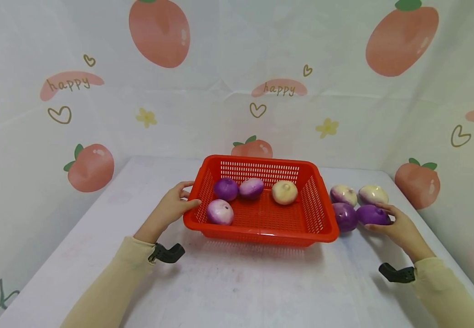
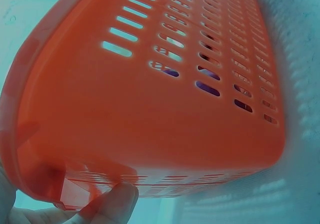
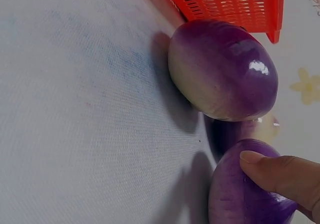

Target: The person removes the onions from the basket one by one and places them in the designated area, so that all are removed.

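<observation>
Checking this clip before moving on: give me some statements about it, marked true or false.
1. The left hand grips the red plastic basket at its left end. True.
2. The basket holds six turnips. False: it holds four turnips.
3. The right hand grips a purple turnip. True.
4. That turnip is inside the basket. False: it is outside, to the basket's right.
5. Three more turnips lie near it. True.
</observation>
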Demonstrator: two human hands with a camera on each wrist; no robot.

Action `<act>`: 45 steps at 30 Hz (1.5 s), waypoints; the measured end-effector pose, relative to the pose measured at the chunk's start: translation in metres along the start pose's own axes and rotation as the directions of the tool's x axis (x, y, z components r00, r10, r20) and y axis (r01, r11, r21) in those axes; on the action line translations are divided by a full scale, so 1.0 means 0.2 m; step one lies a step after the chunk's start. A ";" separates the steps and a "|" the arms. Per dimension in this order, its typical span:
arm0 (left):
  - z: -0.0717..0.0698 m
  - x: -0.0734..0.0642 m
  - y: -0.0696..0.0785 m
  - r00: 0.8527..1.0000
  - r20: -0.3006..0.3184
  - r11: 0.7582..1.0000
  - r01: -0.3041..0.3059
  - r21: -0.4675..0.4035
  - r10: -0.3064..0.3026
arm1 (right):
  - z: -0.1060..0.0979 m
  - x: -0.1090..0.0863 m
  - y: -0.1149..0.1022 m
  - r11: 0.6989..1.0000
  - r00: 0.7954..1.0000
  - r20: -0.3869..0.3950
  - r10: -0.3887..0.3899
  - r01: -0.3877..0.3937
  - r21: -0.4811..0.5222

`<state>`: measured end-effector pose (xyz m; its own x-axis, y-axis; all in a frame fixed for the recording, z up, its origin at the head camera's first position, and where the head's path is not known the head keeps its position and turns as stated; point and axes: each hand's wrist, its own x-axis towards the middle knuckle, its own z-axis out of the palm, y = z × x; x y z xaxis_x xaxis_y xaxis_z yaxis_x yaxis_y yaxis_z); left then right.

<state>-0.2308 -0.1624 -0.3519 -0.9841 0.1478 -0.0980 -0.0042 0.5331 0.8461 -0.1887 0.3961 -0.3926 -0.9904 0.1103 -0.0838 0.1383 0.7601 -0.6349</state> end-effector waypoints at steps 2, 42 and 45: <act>0.00 0.00 0.00 1.000 0.001 1.000 -0.001 0.000 0.001 | 0.00 0.00 0.00 1.000 1.000 0.007 0.013 -0.013 0.004; 0.00 0.00 0.00 1.000 -0.001 1.000 -0.002 -0.010 0.002 | -0.15 -0.02 -0.27 0.985 0.990 -0.066 -0.122 0.129 0.114; 0.00 0.00 -0.01 1.000 0.000 1.000 -0.005 -0.012 0.005 | -0.15 -0.04 -0.41 0.971 0.984 -0.079 -0.157 0.168 0.170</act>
<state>-0.2316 -0.1635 -0.3528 -0.9841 0.1507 -0.0941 -0.0015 0.5224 0.8527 -0.1915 0.3521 -0.3155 -0.9962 0.0398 0.0778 -0.0336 0.6478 -0.7611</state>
